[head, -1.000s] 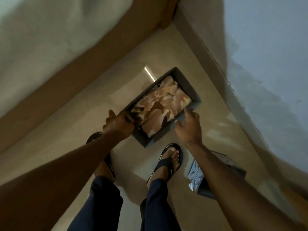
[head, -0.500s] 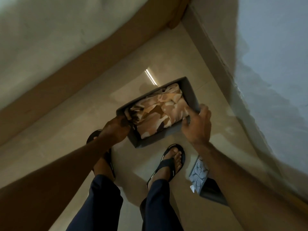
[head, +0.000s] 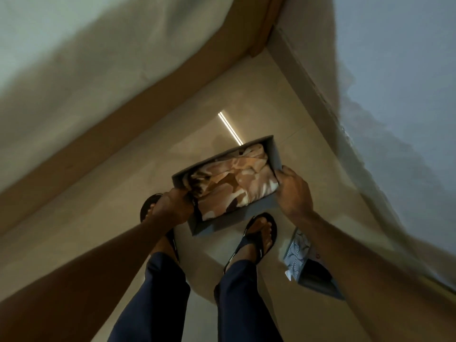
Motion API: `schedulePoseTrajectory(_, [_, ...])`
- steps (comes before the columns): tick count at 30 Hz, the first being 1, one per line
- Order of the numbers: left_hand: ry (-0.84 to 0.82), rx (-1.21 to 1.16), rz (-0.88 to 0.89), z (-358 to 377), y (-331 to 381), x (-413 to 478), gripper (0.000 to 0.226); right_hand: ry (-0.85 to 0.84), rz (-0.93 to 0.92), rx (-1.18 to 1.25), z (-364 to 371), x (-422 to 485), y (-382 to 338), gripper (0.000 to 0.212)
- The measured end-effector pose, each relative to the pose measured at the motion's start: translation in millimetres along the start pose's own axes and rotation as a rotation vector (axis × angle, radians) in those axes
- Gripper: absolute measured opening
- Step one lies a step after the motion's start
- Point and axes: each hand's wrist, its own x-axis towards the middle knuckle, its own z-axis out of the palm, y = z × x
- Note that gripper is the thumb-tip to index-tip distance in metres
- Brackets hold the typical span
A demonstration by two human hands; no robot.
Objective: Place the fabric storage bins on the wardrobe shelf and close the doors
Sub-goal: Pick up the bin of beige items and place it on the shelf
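Note:
A grey fabric storage bin (head: 274, 154) filled with folded brown-and-cream patterned cloth (head: 234, 186) hangs above the floor in front of my feet. My left hand (head: 172, 208) grips its near left corner. My right hand (head: 293, 191) clasps its right side wall. A second grey bin (head: 318, 280) holding white-and-blue patterned cloth sits on the floor at the right, partly hidden by my right forearm. No wardrobe shelf or doors are recognisable in this view.
A bed with a pale mattress (head: 86, 58) and a wooden frame (head: 128, 127) runs along the left. A light blue wall (head: 407, 95) with a skirting strip bounds the right. My sandalled feet (head: 259, 233) stand on the beige tiled floor (head: 222, 102) between them.
The bin has turned and shifted right and toward me, rising from the floor. My right hand went from touching its near edge to clasping the right wall. The left hand kept its hold.

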Motion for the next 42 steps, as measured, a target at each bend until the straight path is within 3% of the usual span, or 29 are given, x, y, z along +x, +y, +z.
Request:
schedulePoseTrajectory(4, [-0.001,0.124,0.042,-27,-1,-48,0.029,-0.027,-0.011,0.047,-31,-61,-15,0.02])
schedulePoseTrajectory(9, [0.017,0.188,0.105,-73,18,-134,0.03,-0.045,0.132,0.088,-85,-153,-61,0.027])
schedulePoseTrajectory(15, [0.009,0.298,0.272,-139,34,-265,0.026,0.136,0.37,0.241,-158,-279,-131,0.013])
schedulePoseTrajectory(24, [-0.03,0.514,0.498,-207,77,-463,0.033,0.36,0.59,0.443,-259,-480,-227,0.04])
schedulePoseTrajectory(32, [-0.093,0.623,0.758,-157,144,-561,0.038,0.596,0.892,0.515,-280,-614,-218,0.033])
schedulePoseTrajectory(42, [-0.106,0.703,1.11,15,259,-700,0.045,0.925,1.189,0.469,-317,-795,-102,0.033])
